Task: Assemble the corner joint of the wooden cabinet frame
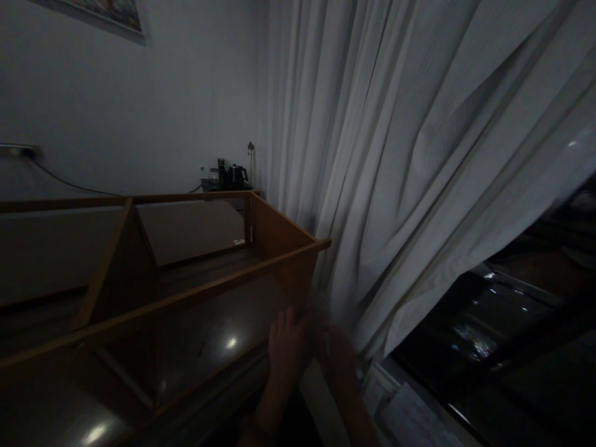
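Both my hands are low in the middle of the view, side by side, at the gathered lower edge of a white curtain [419, 155]. My left hand [285, 351] shows its back, and its fingers point up to the curtain's edge beside the wooden shelf's end; dim light and blur hide how they are set. My right hand [339, 360] sits against the bunched fabric, whose folds run down into it, so it looks closed on the curtain. The curtain's hem rises slantwise to the right, baring a dark window [503, 316].
A wooden open shelf frame [186, 292] stands on a glossy dark desk [218, 341] to the left. A kettle and tray [230, 177] sit far back by the wall. White papers [405, 416] lie below the window. A picture [107, 15] hangs at upper left.
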`<action>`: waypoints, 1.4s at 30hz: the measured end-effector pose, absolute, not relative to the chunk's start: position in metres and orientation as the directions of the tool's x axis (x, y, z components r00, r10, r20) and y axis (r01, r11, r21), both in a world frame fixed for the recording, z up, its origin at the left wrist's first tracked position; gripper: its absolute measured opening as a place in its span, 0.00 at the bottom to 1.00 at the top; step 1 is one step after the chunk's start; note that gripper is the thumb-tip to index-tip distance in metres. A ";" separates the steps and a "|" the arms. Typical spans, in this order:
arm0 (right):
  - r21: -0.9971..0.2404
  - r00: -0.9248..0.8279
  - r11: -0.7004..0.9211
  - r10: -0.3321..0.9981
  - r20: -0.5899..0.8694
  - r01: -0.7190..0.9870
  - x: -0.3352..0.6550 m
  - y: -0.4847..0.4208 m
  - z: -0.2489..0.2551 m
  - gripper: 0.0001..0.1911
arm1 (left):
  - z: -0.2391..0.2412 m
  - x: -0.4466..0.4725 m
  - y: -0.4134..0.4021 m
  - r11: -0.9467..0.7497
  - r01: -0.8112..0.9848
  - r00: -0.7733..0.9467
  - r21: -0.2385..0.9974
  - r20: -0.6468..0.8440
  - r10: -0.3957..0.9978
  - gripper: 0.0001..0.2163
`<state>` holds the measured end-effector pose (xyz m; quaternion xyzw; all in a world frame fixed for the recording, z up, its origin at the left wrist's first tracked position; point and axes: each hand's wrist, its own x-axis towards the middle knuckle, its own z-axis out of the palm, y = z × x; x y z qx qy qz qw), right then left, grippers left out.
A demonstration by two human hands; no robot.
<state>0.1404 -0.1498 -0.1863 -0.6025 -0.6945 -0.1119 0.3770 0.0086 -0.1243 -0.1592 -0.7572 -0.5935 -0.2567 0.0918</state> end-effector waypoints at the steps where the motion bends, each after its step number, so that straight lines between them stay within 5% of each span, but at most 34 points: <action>1: -0.246 -0.042 0.279 0.736 0.676 0.928 0.143 -0.150 -0.188 0.16 | -0.159 0.008 -0.125 -0.285 0.944 0.166 0.169 0.504 0.848 0.20; 6: -0.028 -0.289 0.402 0.704 0.649 0.915 0.156 -0.150 -0.196 0.18 | -0.160 0.009 -0.124 -0.282 0.944 0.155 0.172 0.523 0.838 0.19; 12: -0.025 -0.310 0.433 0.683 0.662 0.901 0.157 -0.149 -0.190 0.15 | -0.165 0.009 -0.123 -0.292 0.940 0.160 0.179 0.526 0.835 0.20; 17: -0.141 -0.260 0.485 0.667 0.698 0.863 0.155 -0.147 -0.187 0.14 | -0.166 0.008 -0.122 -0.287 0.942 0.158 0.175 0.524 0.837 0.19; 21: -0.371 -0.077 0.471 0.694 0.716 0.800 0.145 -0.147 -0.184 0.16 | -0.163 0.008 -0.123 -0.283 0.945 0.163 0.165 0.513 0.843 0.19; 26: -0.785 0.256 0.313 0.825 0.504 0.535 0.126 -0.148 -0.174 0.19 | -0.159 0.008 -0.125 -0.291 0.945 0.174 0.152 0.519 0.837 0.20; 29: -0.910 0.328 0.213 0.883 0.335 0.356 0.120 -0.146 -0.169 0.22 | -0.160 0.008 -0.125 -0.295 0.941 0.166 0.164 0.537 0.827 0.19; 36: -0.929 0.309 0.254 0.891 0.333 0.268 0.120 -0.146 -0.162 0.23 | -0.163 0.008 -0.124 -0.295 0.942 0.169 0.162 0.529 0.831 0.20; 42: -0.811 0.281 0.190 0.874 0.396 0.553 0.131 -0.154 -0.171 0.21 | -0.161 0.008 -0.123 -0.295 0.942 0.171 0.159 0.527 0.832 0.19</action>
